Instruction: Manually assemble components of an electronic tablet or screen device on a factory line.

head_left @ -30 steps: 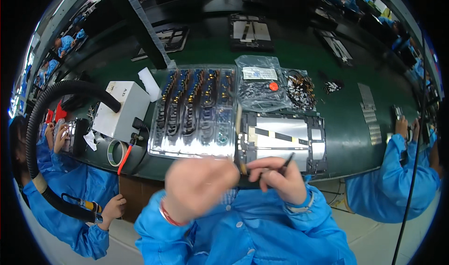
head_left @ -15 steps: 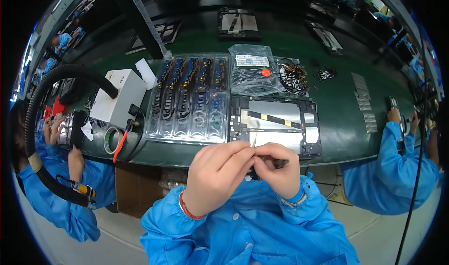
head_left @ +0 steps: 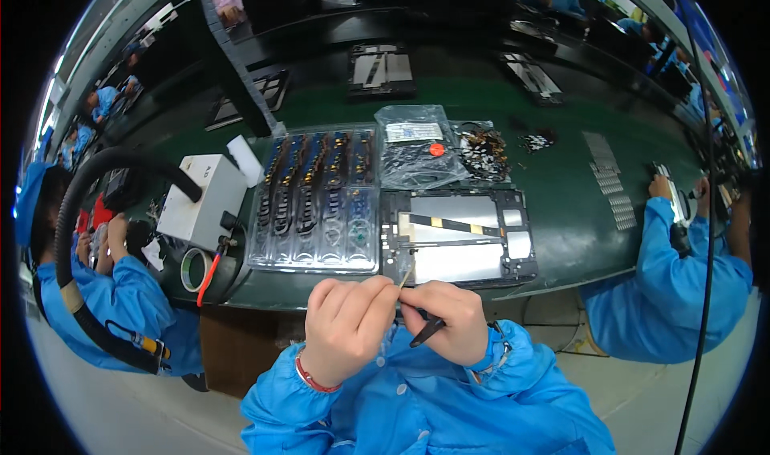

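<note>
My left hand point(head_left: 350, 327) is closed, its fingertips pinched at the lower end of a thin gold-coloured strip point(head_left: 408, 272). Close against it, my right hand point(head_left: 451, 317) is also closed, with its thumb and fingertips at the same end of the strip. A slim black-handled tool point(head_left: 427, 331) sticks out below the right fingers; its working end is hidden. The strip rises from the fingertips in front of an opened tablet housing point(head_left: 517, 272), which lies flat on the green bench with silver plates and a black-and-yellow band.
Left of the housing lies a clear compartment tray point(head_left: 313, 264) of small parts. Behind are a plastic bag point(head_left: 417, 154) and a pile of small parts point(head_left: 484, 154). A white box point(head_left: 200, 198) with a black hose and a tape roll point(head_left: 195, 270) stand left. Co-workers sit on both sides.
The view has shifted, so the bench sits lower and further left. Both hands appear lower in the picture, still together. More of the gold-coloured strip and the black tool shows.
</note>
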